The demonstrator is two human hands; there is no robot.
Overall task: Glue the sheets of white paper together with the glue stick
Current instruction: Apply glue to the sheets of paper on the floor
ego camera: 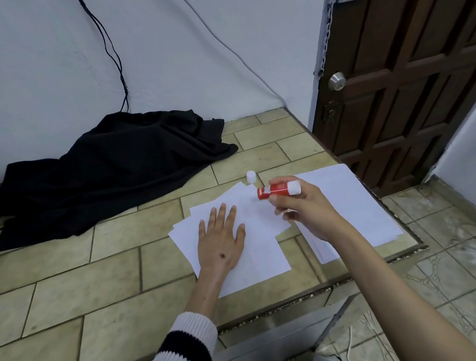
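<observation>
Right hand point(300, 206) — fingers and thumb curled around the red glue stick point(277, 189), holding it sideways in the air, above the far right part of the fanned sheets point(252, 240). White knob end of the stick points right; the red open end points left, toward the loose cap. Whether any glue protrudes cannot be told.

Left hand point(220, 236) — flat, fingers spread and straight, palm pressed down on the fanned sheets, left of the glue stick. Forearm wears a black-and-white striped sleeve point(180, 358) pushed back from the wrist.

Fanned sheets — several white sheets overlapping at slightly different angles on the tiled counter point(60, 286), directly beneath and left of the glue stick.

Paper stack point(355, 202) — neater pile of white sheets, right of the fanned sheets, partly under the right forearm, near the counter's right edge.

Cap point(250, 176) — small, white, standing on the counter just beyond the fanned sheets, left of and behind the glue stick.

Black cloth point(110, 172) — crumpled heap at the back of the counter against the wall, well left of the glue stick.

Wooden door point(416, 52) — dark brown, with a knob and latch, behind and right of the paper stack.
</observation>
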